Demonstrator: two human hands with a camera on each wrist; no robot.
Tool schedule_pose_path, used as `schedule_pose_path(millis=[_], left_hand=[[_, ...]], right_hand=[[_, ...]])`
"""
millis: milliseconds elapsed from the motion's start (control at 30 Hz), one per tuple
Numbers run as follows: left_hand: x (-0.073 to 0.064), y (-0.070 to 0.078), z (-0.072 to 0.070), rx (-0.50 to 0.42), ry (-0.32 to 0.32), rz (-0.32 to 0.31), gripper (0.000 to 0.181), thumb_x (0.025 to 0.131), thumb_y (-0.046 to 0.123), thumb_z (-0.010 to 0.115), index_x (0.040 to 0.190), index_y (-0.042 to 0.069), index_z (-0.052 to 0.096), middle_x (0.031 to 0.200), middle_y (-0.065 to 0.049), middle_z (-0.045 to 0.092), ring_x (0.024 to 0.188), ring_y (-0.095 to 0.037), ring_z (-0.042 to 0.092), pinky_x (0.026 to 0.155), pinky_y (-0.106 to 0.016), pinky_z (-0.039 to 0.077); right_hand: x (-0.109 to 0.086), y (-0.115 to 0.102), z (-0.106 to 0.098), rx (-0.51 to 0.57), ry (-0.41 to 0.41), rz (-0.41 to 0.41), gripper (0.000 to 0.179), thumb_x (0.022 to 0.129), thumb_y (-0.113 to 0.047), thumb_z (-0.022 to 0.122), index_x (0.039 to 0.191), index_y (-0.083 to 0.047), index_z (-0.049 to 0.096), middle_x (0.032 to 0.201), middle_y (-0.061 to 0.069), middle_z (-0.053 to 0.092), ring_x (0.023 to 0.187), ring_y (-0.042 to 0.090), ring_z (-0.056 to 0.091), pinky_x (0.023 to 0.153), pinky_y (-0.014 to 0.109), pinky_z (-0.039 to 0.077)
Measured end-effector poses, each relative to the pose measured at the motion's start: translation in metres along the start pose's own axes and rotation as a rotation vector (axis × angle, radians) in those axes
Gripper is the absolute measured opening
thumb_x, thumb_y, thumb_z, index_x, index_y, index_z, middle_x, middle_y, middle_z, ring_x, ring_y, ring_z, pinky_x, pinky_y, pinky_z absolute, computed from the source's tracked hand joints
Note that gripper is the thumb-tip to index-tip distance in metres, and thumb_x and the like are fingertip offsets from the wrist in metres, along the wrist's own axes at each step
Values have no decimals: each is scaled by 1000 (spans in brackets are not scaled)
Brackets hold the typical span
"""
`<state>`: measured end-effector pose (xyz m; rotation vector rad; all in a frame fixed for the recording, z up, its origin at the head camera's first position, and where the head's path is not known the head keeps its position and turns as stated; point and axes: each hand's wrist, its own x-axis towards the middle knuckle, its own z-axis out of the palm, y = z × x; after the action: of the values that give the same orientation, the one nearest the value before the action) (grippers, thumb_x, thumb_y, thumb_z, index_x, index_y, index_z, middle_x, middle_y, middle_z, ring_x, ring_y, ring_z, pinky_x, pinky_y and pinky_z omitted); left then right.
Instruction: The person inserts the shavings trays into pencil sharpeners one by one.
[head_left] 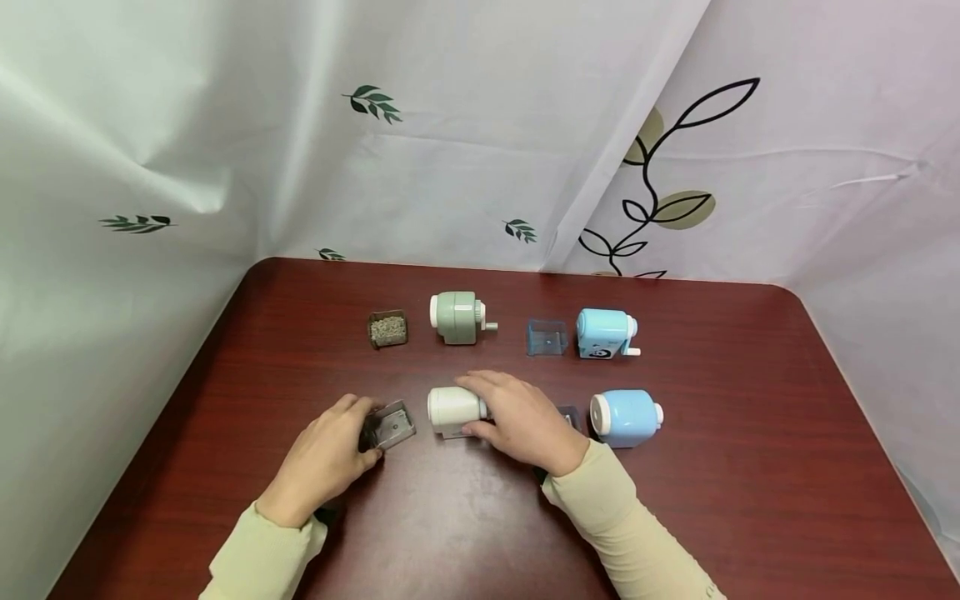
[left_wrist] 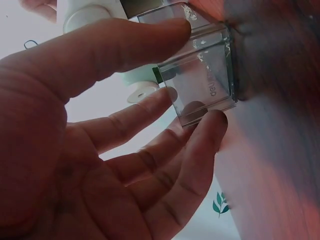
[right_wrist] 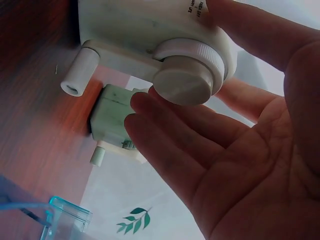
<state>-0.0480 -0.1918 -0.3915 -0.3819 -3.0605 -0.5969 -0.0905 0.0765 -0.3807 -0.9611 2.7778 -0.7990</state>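
Observation:
My left hand (head_left: 324, 457) holds a clear grey shavings tray (head_left: 393, 425) at the front left of the group. In the left wrist view the thumb lies over one side of this tray (left_wrist: 200, 75), with fingertips against the opposite side. To its right, my right hand (head_left: 525, 421) grips a cream-white crank pencil sharpener (head_left: 452, 407) standing on the table. The right wrist view shows the thumb on one side of the sharpener (right_wrist: 135, 30) and a finger behind it. Its crank handle (right_wrist: 81, 71) sticks out away from the palm.
Behind stand a green sharpener (head_left: 456, 317) and a tray of shavings (head_left: 387, 329). Further right are a light-blue sharpener (head_left: 602, 332), a blue clear tray (head_left: 547, 338) and another blue sharpener (head_left: 628, 417). A dark tray (head_left: 572, 417) is partly hidden by the right wrist. A white curtain (head_left: 450, 167) hangs behind the table.

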Motion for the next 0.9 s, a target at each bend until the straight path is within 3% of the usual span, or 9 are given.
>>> schedule_pose_path(millis=[367,633,900], left_hand=[[7,3,6,-42,33,43,55,66,-5,79,118,3,68,111,-11,65,96,-31,67,77,-49,54],[14,7,12,-43,43,51,54,69,-4,79,121,2,66,115,-12,65,107,-32,64,84,-50,53],[20,12,15,-63,20,93,53,71,-5,81,122,2,66,116,-9,65,105,-28,66,87,-47,54]], right_hand=[[1,3,1,53,7,-32,54,89,-23,79,137,-6,60,133,8,63,118,22,61,97,42,50],[2,5,3,80,-9,-24,54,90,-23,77,137,-6,59,132,8,64,116,22,62,96,42,50],[3,5,3,81,-7,-26,54,90,-23,78,136,-4,60,130,9,65,113,23,63,94,42,51]])
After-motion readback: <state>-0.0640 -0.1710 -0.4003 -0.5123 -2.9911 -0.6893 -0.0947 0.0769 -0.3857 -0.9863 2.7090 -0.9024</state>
